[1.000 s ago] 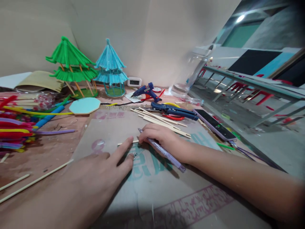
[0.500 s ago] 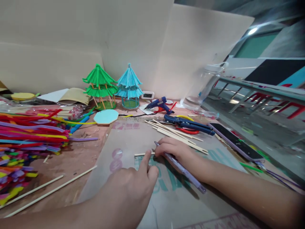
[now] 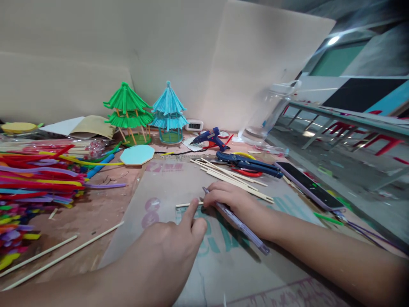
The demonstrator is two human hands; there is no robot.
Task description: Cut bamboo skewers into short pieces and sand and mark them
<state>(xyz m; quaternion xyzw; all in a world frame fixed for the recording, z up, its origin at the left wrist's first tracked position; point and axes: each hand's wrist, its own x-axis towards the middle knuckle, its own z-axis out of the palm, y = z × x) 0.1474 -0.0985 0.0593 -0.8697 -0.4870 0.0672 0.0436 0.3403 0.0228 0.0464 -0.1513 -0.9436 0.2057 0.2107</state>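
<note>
My left hand (image 3: 174,245) rests on the cardboard sheet (image 3: 223,264) with its forefinger stretched out onto a short wooden stick (image 3: 182,205); the other fingers are curled. My right hand (image 3: 228,198) is closed round a purple pen (image 3: 243,226), its tip at the right end of that stick. A small clear ruler shows faintly under the left fingers.
A bundle of wooden sticks (image 3: 230,177), blue pliers (image 3: 247,162), red scissors, a blue glue gun (image 3: 209,137) and a phone (image 3: 308,186) lie to the right. Green (image 3: 128,111) and blue (image 3: 168,111) pipe-cleaner pagodas stand behind. Coloured pipe cleaners (image 3: 35,179) pile at left; long skewers (image 3: 60,256) lie near.
The view rose and widened after the first frame. My left forefinger stayed on the short stick while its other fingers curled in. The right hand keeps the pen at the stick.
</note>
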